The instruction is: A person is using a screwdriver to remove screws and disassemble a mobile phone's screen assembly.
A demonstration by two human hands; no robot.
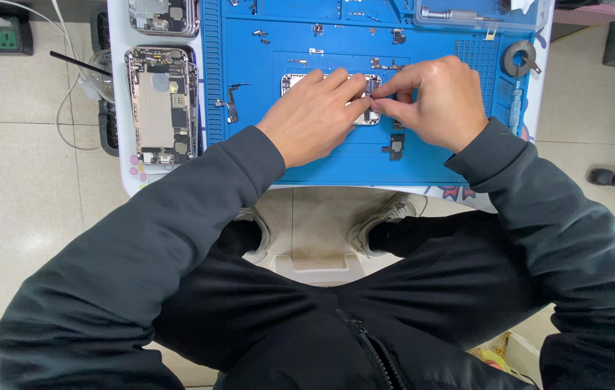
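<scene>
Left hand (318, 115) flat on opened phone (293, 81), frame centre, pinning it to blue mat (250, 72). Right hand (434, 101) fingertips pinching small part over phone. Loose screws parked upper mat.

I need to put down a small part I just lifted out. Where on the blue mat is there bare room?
The near strip of the blue mat, below the left hand and left of the black part, is bare. The far edge is crowded with screws and brackets.
</scene>
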